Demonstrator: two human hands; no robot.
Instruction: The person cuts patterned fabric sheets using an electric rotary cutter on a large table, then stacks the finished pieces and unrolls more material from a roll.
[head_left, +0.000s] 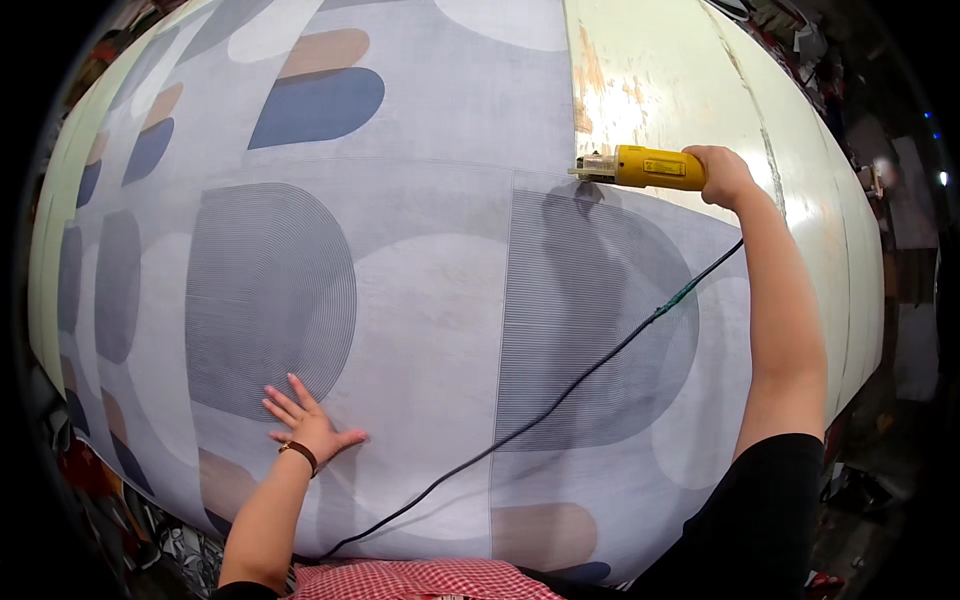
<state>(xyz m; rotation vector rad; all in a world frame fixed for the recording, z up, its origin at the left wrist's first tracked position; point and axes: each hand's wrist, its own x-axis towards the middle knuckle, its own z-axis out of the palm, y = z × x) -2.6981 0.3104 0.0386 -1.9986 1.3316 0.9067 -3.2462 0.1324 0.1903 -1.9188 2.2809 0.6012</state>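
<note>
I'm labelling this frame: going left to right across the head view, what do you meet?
Left hand flat on the patterned fabric → black power cord → yellow electric cutter → right hand gripping it, over the cream table.

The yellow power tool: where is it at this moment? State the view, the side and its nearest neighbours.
In the head view, the yellow power tool sits upper right, gripped by the right hand, its tip at the far edge of the patterned fabric beside the bare cream tabletop.
</note>
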